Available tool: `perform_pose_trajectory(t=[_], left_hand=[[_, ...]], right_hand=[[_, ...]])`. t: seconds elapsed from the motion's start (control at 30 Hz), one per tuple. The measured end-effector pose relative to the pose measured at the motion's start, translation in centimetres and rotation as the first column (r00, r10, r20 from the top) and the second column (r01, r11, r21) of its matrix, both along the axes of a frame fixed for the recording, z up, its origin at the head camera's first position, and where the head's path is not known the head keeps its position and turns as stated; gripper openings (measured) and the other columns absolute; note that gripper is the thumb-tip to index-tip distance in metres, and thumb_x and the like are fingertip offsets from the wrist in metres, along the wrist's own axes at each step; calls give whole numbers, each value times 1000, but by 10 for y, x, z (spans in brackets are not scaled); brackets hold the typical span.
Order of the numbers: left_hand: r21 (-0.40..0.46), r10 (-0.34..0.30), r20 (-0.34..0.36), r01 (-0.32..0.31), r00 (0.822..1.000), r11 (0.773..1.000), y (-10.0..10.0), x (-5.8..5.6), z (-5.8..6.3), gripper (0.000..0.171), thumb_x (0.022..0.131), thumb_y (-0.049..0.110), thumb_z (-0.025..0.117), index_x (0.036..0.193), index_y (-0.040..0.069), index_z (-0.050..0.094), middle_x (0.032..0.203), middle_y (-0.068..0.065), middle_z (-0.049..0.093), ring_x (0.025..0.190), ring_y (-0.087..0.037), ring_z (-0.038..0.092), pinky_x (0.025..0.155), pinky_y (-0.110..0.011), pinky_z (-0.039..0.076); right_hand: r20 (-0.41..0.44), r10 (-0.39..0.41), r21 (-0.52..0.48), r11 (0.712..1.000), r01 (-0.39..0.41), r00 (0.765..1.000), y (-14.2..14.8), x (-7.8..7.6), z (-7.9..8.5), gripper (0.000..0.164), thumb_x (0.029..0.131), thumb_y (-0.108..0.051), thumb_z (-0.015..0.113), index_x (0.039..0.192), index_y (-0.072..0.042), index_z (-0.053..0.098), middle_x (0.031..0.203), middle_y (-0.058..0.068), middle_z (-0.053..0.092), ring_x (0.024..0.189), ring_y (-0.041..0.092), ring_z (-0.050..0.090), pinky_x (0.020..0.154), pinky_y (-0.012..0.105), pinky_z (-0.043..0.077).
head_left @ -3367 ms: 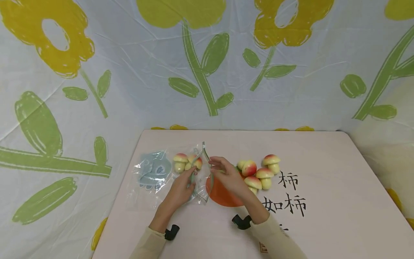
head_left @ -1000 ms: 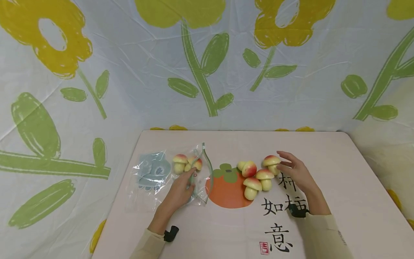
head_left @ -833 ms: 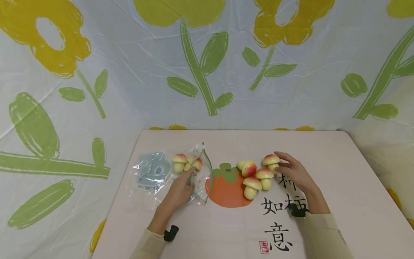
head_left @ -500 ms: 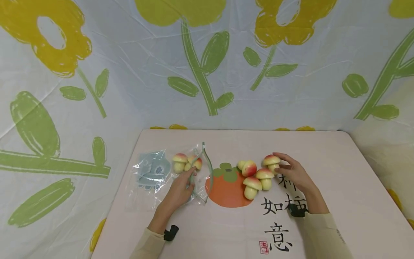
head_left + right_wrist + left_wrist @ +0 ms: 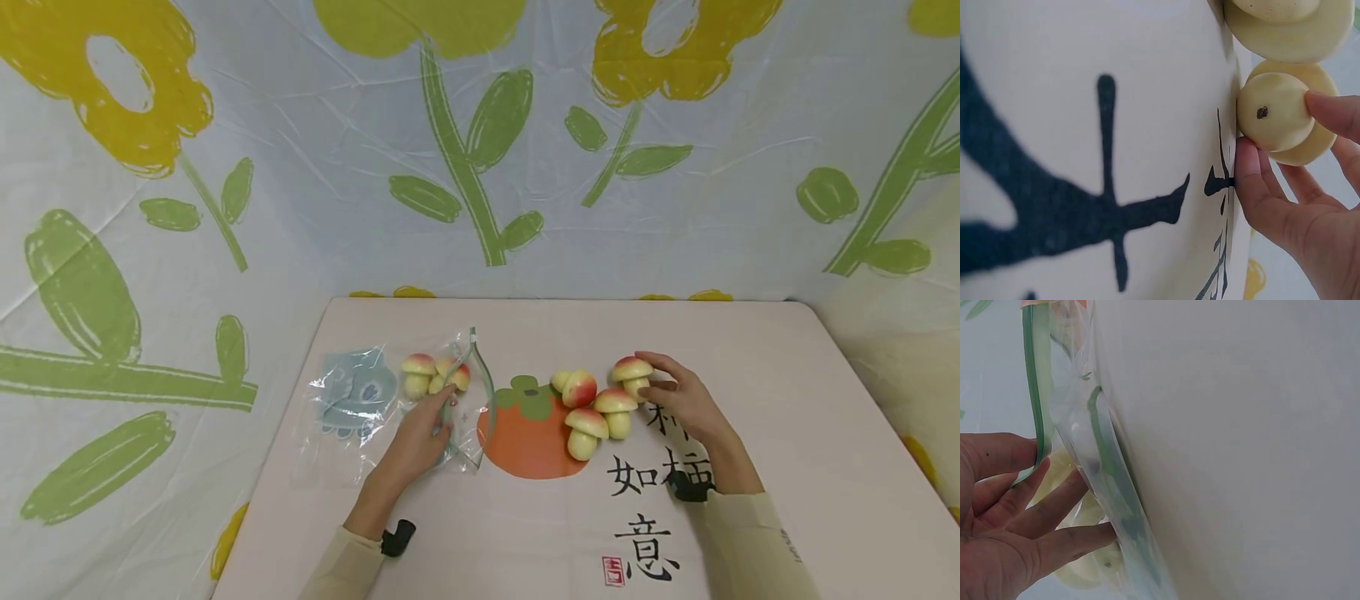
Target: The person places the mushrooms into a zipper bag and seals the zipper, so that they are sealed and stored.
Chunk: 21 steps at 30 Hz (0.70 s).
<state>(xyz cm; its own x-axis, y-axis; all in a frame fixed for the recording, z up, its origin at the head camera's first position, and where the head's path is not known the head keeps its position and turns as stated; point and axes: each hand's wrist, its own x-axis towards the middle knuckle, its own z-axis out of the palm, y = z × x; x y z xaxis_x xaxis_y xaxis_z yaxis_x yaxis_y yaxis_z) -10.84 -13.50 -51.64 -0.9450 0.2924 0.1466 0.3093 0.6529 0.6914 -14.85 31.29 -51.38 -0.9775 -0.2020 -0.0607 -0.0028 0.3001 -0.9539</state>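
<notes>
My left hand (image 5: 412, 433) holds the mouth of a clear zip bag (image 5: 490, 392). In the left wrist view, the thumb and a finger pinch its green zip strip (image 5: 1035, 394), while other fingers reach along the opening. Two toy mushrooms (image 5: 417, 367) with red-yellow caps lie inside the bag. My right hand (image 5: 686, 404) is at the farthest right toy mushroom (image 5: 632, 369) on the table. In the right wrist view, the thumb presses on the pale stem (image 5: 1282, 112) and the fingers curl round its other side, pinching it.
Beside the held one sit several more toy mushrooms, among them one lying on its side (image 5: 579, 389) and one nearer my body (image 5: 582, 446). The pink tablecloth (image 5: 787, 417) bears a printed orange persimmon (image 5: 528, 442) and black characters. A flowered curtain (image 5: 315, 208) stands behind.
My right hand has left the bag's opening and moved right to the far mushroom, its fingers closing in on it over the last second. My left hand stays at the bag.
</notes>
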Motion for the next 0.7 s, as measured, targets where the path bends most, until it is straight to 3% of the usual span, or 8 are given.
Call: perform_pose_trajectory(t=[0.2,0.43,0.7], left_hand=[[3,3,2,-3,1000,1000,0,0,1,64,87,-7,64,147,3,46,124,-12,61,86,-19,54,78,-38,48],[-5,-2,-11,2,1000,1000,1,0,4,63,87,-7,65,147,2,46,122,-11,61,85,-18,54,77,-38,49],[-12,9,2,-9,1000,1000,1,1,3,62,88,-6,65,147,3,47,121,-13,61,83,-17,54,77,-38,48]], right_hand=[[-4,-6,-11,1000,6,1000,0,1,1,61,97,-7,64,152,-3,38,149,23,41,121,43,52,85,25,50],[-22,-44,-48,998,43,999,2,5,4,62,97,-10,66,152,-5,39,148,20,42,109,11,61,83,27,53],[-78,-72,-26,997,70,994,-5,11,23,60,96,-10,67,151,-10,43,147,13,42,111,12,58,83,24,51]])
